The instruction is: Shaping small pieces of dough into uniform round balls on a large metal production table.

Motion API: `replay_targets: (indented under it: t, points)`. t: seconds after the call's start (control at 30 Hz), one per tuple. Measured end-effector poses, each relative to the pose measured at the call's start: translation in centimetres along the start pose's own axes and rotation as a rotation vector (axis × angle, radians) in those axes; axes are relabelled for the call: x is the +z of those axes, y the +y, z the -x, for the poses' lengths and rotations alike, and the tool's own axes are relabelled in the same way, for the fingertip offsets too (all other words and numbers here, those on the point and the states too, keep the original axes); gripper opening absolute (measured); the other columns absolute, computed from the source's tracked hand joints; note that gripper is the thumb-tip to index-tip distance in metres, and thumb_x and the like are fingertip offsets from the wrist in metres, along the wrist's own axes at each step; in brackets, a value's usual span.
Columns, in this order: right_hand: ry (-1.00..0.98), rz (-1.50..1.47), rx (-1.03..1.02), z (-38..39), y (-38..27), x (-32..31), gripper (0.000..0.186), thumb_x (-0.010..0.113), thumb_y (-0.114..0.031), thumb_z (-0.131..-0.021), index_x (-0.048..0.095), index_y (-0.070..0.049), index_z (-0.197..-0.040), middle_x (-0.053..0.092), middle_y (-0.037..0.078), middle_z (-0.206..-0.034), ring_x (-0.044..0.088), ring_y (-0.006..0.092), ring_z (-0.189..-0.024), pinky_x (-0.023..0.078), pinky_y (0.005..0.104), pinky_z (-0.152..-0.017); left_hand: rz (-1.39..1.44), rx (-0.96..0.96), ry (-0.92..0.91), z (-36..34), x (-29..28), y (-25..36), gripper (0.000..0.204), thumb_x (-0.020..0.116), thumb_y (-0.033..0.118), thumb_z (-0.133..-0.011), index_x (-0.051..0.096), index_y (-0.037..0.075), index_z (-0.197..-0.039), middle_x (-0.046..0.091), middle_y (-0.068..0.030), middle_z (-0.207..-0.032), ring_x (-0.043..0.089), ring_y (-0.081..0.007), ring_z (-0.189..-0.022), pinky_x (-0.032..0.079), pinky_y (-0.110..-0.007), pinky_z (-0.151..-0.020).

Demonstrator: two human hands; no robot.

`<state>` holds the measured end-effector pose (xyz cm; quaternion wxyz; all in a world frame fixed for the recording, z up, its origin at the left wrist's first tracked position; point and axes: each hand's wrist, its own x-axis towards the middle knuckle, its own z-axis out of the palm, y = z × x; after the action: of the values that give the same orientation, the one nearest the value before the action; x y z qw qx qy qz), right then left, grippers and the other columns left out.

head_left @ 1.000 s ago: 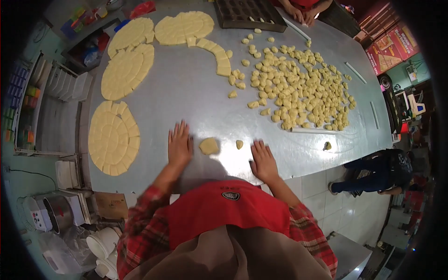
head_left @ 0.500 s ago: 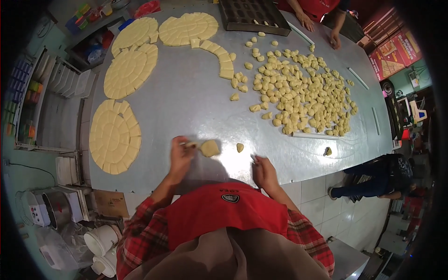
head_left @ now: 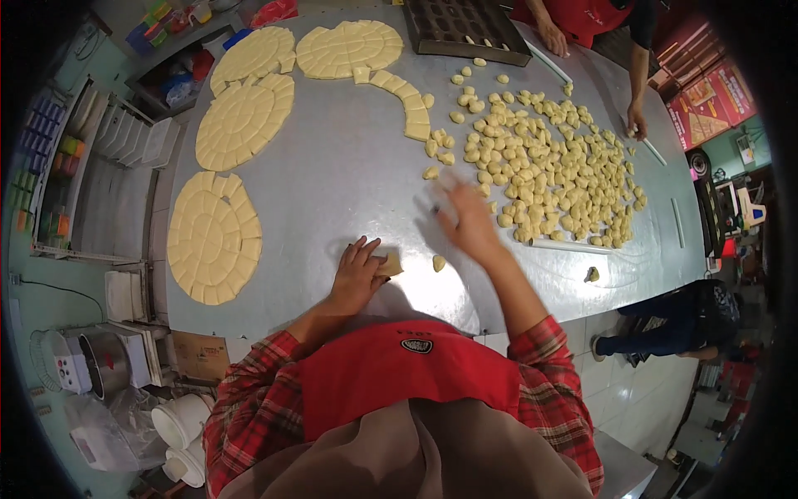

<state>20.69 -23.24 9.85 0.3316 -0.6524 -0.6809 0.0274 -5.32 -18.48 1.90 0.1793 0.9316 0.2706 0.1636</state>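
A flat, square-cut piece of yellow dough point(head_left: 391, 264) lies on the metal table before me. My left hand point(head_left: 359, 270) rests at its left edge, fingers spread and partly covering it. A small rounded lump of dough point(head_left: 439, 263) sits just right of that piece, touched by neither hand. My right hand point(head_left: 470, 218) is stretched forward over the table, its fingers smeared by motion. Nearest to those fingers are a loose dough lump point(head_left: 431, 172) and the big heap of dough balls point(head_left: 532, 166). Beyond it, a curved strip of cut dough point(head_left: 406, 100) reaches toward the loose pieces.
Scored dough rounds point(head_left: 214, 237) lie along the table's left and far side. A dark moulded tray point(head_left: 465, 33) stands at the far edge. White rods point(head_left: 573, 246) lie around the heap. Across the table, a co-worker's hand point(head_left: 637, 123) is beside another rod. Someone stands at the right.
My left hand has moved right and come down beside the square dough piece. My right hand has swung forward toward the loose lumps. The co-worker's hand has shifted toward a rod.
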Motion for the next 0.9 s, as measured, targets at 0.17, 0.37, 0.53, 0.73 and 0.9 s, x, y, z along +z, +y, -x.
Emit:
replay_targets:
  t: [0.17,0.37,0.53,0.73,0.9]
  points:
    - [-0.253,-0.151,-0.121,4.4,-6.3,3.1,0.055,0.065,-0.005,-0.073,0.049,-0.001,-0.125,0.045,0.021,-0.133,0.047,0.0380,-0.119,0.041,0.0418,-0.099,0.882,-0.455,-0.048,-0.4,-0.5,1.1,0.026,0.056,0.009,-0.090,0.050,0.000,-0.113,0.057,-0.0182,-0.111,0.055,-0.0276,-0.105,0.043,-0.036,-0.090]
    - [-0.239,0.045,-0.225,5.4,-8.3,2.3,0.059,0.064,-0.012,-0.076,0.043,0.001,-0.130,0.050,0.021,-0.126,0.052,0.0352,-0.113,0.046,0.0393,-0.092,0.960,-0.278,-0.359,-1.9,-3.5,3.3,0.021,0.049,0.009,-0.093,0.052,-0.004,-0.109,0.061,-0.0177,-0.092,0.060,-0.0231,-0.086,0.048,-0.033,-0.077]
    - [-0.410,-0.030,0.098,7.6,-8.5,2.8,0.030,0.058,-0.012,-0.081,0.053,0.001,-0.108,0.063,0.016,-0.088,0.063,0.0313,-0.083,0.053,0.0395,-0.066,0.895,-0.215,-0.433,-2.7,-4.7,4.4,0.019,0.050,0.012,-0.094,0.057,-0.005,-0.095,0.061,-0.0144,-0.076,0.059,-0.0217,-0.073,0.048,-0.031,-0.071]
    - [-0.545,-0.326,0.152,8.5,-6.6,-0.6,0.020,0.061,-0.009,-0.076,0.056,-0.001,-0.094,0.061,0.017,-0.079,0.062,0.0349,-0.078,0.051,0.0423,-0.068,0.856,-0.223,-0.379,-1.6,-2.1,3.2,0.014,0.048,0.010,-0.095,0.057,-0.001,-0.094,0.055,-0.0067,-0.071,0.051,-0.0106,-0.067,0.045,-0.026,-0.065]
    - [-0.166,0.014,0.269,14.4,-0.4,-4.7,0.039,0.061,-0.001,-0.068,0.058,-0.001,-0.107,0.057,0.020,-0.114,0.055,0.0382,-0.106,0.047,0.0439,-0.087,-0.081,-0.009,-0.017,0.2,-2.7,-0.7,0.035,0.053,0.006,-0.084,0.055,0.002,-0.119,0.055,-0.0168,-0.122,0.052,-0.0327,-0.114,0.040,-0.048,-0.095]
